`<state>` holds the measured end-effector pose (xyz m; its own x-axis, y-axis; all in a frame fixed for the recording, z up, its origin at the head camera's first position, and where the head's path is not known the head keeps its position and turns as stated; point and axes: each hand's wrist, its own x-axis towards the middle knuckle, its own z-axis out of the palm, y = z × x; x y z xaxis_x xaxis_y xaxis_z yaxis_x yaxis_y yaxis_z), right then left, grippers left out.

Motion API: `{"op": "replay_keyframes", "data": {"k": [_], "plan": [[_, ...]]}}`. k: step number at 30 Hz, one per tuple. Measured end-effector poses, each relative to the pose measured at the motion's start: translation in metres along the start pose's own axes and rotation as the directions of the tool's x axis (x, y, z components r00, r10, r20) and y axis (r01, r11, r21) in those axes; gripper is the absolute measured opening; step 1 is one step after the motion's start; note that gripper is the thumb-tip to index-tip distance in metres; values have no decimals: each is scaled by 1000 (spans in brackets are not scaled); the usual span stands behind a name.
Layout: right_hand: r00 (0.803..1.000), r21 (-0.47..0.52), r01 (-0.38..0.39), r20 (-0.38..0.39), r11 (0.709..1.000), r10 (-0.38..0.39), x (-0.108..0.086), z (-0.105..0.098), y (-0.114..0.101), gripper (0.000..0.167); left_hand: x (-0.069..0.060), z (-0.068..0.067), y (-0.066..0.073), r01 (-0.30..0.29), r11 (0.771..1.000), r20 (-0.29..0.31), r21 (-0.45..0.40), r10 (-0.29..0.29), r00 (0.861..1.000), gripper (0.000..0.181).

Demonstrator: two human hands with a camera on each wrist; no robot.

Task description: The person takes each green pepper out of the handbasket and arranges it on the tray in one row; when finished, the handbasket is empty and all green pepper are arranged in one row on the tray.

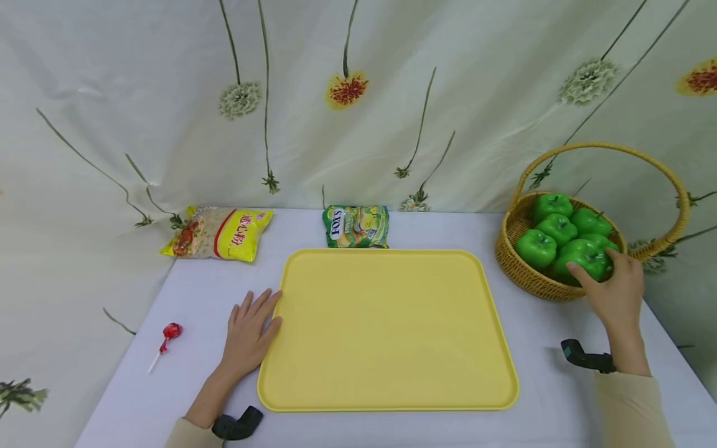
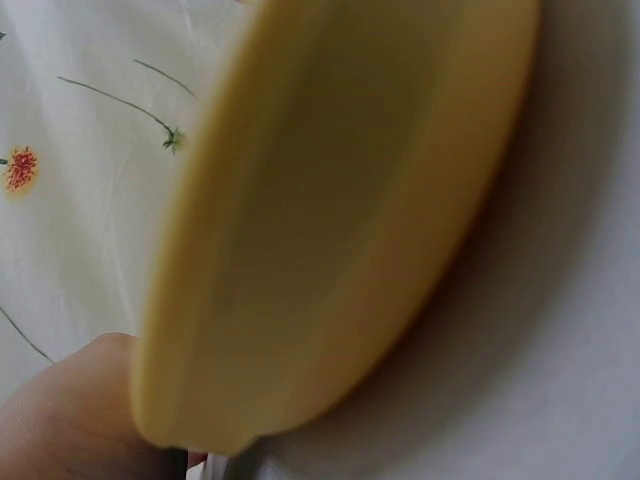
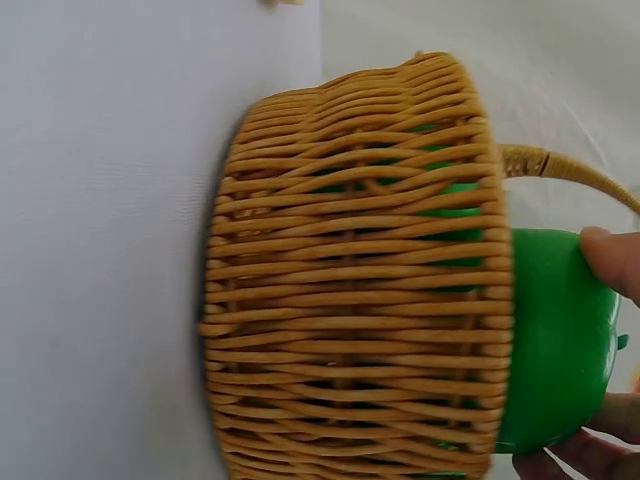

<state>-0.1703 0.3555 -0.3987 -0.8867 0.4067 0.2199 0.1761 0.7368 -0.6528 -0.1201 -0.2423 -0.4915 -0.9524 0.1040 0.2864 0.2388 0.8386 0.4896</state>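
Note:
At the right of the head view, a wicker basket [image 1: 526, 274] with a tall handle holds several green bell peppers [image 1: 556, 229]. My right hand [image 1: 616, 289] grips the nearest green bell pepper [image 1: 579, 256] at the basket's front rim. In the right wrist view, thumb and fingers lie on opposite sides of this pepper [image 3: 555, 340], which stands partly above the wicker rim. My left hand [image 1: 249, 333] rests at the left edge of a yellow tray [image 1: 386, 330], its fingers extended. The left wrist view shows the tray's edge [image 2: 330, 220] close up, hiding most of that hand.
Behind the tray lie a yellow food bag [image 1: 218, 233] and a green FOX'S candy bag [image 1: 356, 226]. A red lollipop [image 1: 172, 331] is on the white table [image 1: 201, 298], left of my left hand. A flowered cloth [image 1: 392, 124] hangs behind.

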Motion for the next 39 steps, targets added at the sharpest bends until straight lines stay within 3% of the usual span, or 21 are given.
{"op": "replay_keyframes", "data": {"k": [6,12,18,27,33,39], "plan": [[996,46,28,-91,999,-24,-5,-10,-18,76,0,0,0,5,1000,6,7,-5,1000,47],[979,67,140,-159,988,-128,-19,-6,-47,73,1,1,-1,2,1000,2,7,-2,1000,47],[947,111,284,-185,952,-261,-34,15,-74,69,0,2,-3,-1,1000,-1,3,1,1000,47],[914,227,403,-52,886,-403,-57,69,-118,68,1,3,-4,-5,1000,-2,5,5,1000,47],[891,324,391,101,861,-443,-78,110,-154,73,1,1,-1,2,1000,7,6,-2,1000,47],[846,373,384,225,844,-484,-107,149,-201,73,1,0,-1,15,1000,23,6,-15,1000,47]]}}
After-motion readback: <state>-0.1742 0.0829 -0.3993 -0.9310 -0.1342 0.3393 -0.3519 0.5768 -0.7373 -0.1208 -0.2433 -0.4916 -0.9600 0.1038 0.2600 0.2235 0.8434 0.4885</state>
